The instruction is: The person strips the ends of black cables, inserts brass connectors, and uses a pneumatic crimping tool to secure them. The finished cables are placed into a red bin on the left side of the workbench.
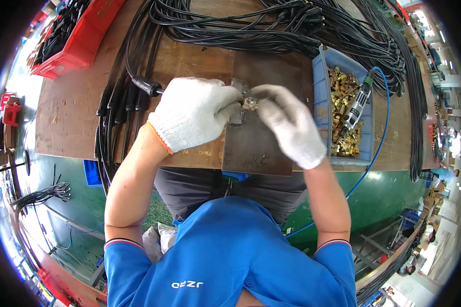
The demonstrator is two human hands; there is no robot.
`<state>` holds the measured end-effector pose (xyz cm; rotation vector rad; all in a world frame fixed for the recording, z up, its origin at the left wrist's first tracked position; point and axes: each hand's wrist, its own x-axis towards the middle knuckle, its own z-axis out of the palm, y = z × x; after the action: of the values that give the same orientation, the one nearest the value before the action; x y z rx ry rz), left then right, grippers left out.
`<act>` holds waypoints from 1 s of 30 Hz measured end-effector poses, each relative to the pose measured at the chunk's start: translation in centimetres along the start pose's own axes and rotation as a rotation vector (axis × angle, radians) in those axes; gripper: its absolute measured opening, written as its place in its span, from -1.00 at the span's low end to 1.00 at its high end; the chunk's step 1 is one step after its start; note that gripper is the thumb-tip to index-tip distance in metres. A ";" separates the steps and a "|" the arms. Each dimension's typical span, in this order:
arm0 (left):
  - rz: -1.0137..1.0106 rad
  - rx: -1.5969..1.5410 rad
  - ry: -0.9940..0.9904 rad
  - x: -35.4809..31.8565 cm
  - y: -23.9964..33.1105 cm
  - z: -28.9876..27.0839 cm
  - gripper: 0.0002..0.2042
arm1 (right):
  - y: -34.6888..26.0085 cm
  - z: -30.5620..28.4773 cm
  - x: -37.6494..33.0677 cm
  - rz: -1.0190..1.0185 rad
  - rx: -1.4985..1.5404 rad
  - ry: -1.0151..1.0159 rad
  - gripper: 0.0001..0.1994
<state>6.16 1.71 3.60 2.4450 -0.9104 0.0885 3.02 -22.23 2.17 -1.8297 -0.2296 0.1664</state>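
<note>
A small brass part sits pinched between the gloved fingertips of the left hand and right hand above a dark metal plate (cables just left, blue bin of brass pieces right).

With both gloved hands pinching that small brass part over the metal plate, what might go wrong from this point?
1. The small brass part is pinched only at the fingertips of the left hand and right hand; thick white knit gloves may let it slip onto the dark metal plate.
2. The black cable running under the left hand could snag or tug the work.
</note>
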 end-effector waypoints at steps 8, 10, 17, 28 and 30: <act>-0.010 0.001 0.041 -0.9 0.0 0.1 -0.74 | 1.4 2.1 -0.2 0.083 0.254 0.031 -0.85; 0.000 -0.029 0.087 -1.1 -0.3 0.6 -0.75 | 1.3 2.0 -0.5 0.056 0.173 0.027 -0.84; -0.100 -0.168 0.105 -1.2 -0.1 1.1 -0.83 | 2.7 1.6 -1.0 -0.118 0.069 -0.013 -0.82; -0.128 0.190 0.245 -4.5 -3.3 -5.6 -0.53 | 2.9 0.7 -0.8 -0.036 0.305 0.051 -0.81; -0.183 0.234 0.193 -5.5 -4.1 -5.6 -0.52 | 2.6 0.3 -0.6 -0.033 0.333 0.069 -0.82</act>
<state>5.15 10.35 5.24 2.6659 -0.6196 0.3773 2.59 -22.71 -0.44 -1.4968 -0.1717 0.1112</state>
